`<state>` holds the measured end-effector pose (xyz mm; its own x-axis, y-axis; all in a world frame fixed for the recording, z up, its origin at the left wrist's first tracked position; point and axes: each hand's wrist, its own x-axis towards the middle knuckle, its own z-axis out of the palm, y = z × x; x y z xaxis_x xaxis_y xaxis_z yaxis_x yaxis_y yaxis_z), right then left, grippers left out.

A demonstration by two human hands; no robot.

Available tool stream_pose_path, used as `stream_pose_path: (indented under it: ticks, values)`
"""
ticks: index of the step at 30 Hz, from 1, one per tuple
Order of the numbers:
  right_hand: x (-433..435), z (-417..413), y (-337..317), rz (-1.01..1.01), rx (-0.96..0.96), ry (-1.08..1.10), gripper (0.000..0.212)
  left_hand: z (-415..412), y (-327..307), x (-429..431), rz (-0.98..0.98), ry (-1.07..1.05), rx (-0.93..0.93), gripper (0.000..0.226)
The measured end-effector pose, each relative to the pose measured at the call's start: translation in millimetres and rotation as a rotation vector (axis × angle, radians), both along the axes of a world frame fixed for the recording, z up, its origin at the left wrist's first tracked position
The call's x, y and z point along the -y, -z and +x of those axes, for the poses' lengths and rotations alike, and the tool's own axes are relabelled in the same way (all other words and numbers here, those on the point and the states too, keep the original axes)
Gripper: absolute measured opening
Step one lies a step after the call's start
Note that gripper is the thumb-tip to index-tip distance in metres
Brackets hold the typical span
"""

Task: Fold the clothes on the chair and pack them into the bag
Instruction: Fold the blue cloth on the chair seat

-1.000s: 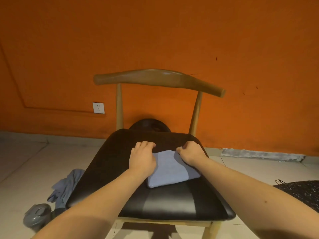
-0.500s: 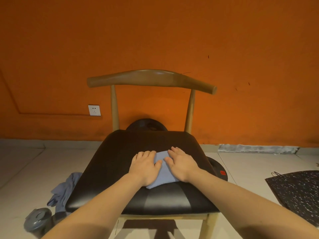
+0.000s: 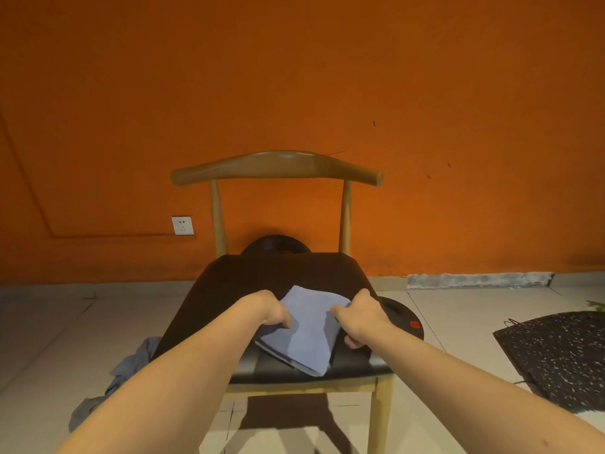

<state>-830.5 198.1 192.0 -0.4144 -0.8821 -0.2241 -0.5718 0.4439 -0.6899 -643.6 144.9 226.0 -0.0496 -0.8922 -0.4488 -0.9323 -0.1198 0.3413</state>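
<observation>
Now left hand [image 3: 271,309] and right hand [image 3: 363,317] grip the folded garment [image 3: 307,335], lengthwise toward the chair [image 3: 229,283] back.

Left hand [image 3: 273,311]: bare; the back and the knuckles show; the fingertips are hidden in this view
Right hand [image 3: 361,317]: bare; the back, the thumb and a few fingertips show; the nails are too small to make out
Left forearm [image 3: 183,371]: bare from the wrist to the bottom edge of the view; smooth; it looks broader toward the camera through the wide lens
Right forearm [image 3: 458,381]: bare from the wrist to the lower right corner; one small dark spot [image 3: 545,442] near the bottom edge
Sleeves: cannot tell; the upper arms lie outside the view
</observation>
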Motion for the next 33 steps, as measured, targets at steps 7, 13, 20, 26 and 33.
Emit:
stream_pose_path:
  ticks: [7,13,20,26,33]
  values:
    - [-19.4,19.6,4.4,0.086,0.275,-0.038,0.024,10.2,5.5,-33.7,0.054,-0.105,-0.107,0.063]
    - [-37.6,41.0,5.9,-0.037,0.116,-0.256,0.019,44.0,19.4,-58.9,0.088,-0.323,-0.532,0.053]
    - [-55.8,97.4,-6.7,-0.159,-0.097,-0.472,0.024,107.1,26.7,-99.7,-0.257,-0.270,-0.433,0.042]
    - [-89.6,166.9,-6.6,-0.297,-0.075,-0.752,0.016,179.7,36.8,-167.4,-0.414,-0.309,-0.201,0.038]
    - [-126.7,264.2,-13.7,-0.173,0.112,-1.041,0.016,252.4,24.3,-246.5,-0.496,-0.541,-0.332,0.039]
